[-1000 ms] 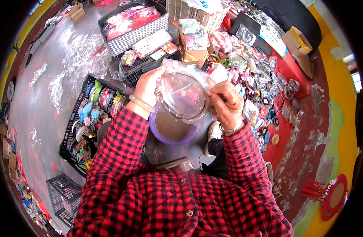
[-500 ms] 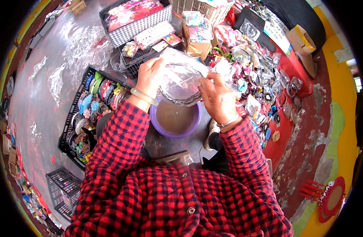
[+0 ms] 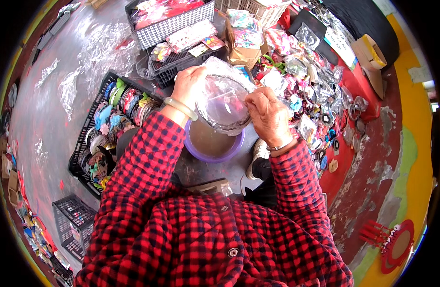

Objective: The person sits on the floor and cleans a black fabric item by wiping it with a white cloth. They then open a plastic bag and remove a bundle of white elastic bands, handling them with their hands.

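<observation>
My left hand (image 3: 187,89) is closed on the left edge of a clear plastic bag (image 3: 224,101). With fingers pinched, my right hand (image 3: 269,116) grips the bag's right edge. A thin dark curved band, perhaps a headband, runs along the inside of the bag; its exact kind is unclear. The bag hangs stretched between both hands, above a purple basin (image 3: 212,160) of murky water on the floor. To the left, a black plastic crate (image 3: 81,145) is filled with colourful headbands (image 3: 105,125).
A heap of packaged hair accessories (image 3: 306,103) spreads over red cloth at the right. Beyond my hands stand a patterned basket (image 3: 174,29), a cardboard box (image 3: 246,55) and a black crate (image 3: 166,74). Loose plastic wrap (image 3: 105,52) litters the floor; a small black basket (image 3: 76,215) sits lower left.
The bag has turned more face-on and looks rounder, with its lower edge slightly lower. My right hand has shifted a little rightward, still pinching. The whole view has shifted slightly.
</observation>
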Demonstrator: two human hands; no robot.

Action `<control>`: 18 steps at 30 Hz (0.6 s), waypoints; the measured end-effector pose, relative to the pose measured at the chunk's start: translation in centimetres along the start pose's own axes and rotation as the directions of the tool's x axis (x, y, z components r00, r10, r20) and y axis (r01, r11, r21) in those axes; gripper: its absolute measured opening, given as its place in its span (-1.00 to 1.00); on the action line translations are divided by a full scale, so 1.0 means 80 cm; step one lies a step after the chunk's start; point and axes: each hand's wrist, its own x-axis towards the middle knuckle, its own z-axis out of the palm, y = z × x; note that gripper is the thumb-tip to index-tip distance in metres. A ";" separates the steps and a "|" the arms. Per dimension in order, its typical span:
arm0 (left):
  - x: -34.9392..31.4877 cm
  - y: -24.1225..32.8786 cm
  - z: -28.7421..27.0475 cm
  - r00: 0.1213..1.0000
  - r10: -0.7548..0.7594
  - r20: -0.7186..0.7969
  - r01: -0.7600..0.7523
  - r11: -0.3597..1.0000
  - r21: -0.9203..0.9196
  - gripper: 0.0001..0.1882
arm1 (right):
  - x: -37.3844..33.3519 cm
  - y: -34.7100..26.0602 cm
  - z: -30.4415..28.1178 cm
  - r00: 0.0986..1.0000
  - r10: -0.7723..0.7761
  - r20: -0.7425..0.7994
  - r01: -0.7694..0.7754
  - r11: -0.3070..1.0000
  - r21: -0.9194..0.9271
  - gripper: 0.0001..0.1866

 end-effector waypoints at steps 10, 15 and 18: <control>0.012 0.017 -0.019 0.985 -0.106 -0.134 0.058 0.946 -0.318 -0.77 | -0.005 0.012 -0.004 0.998 0.028 0.057 -0.030 0.999 0.042 -0.91; -0.005 0.028 -0.006 0.993 0.058 -0.099 -0.075 0.980 -0.187 -0.72 | -0.003 0.019 0.006 0.800 0.598 0.054 -0.597 0.780 0.188 -0.74; -0.002 0.013 -0.007 0.998 0.016 -0.059 -0.034 0.943 -0.332 -0.68 | -0.002 0.029 0.004 0.756 0.613 0.229 -0.650 0.661 0.374 -0.58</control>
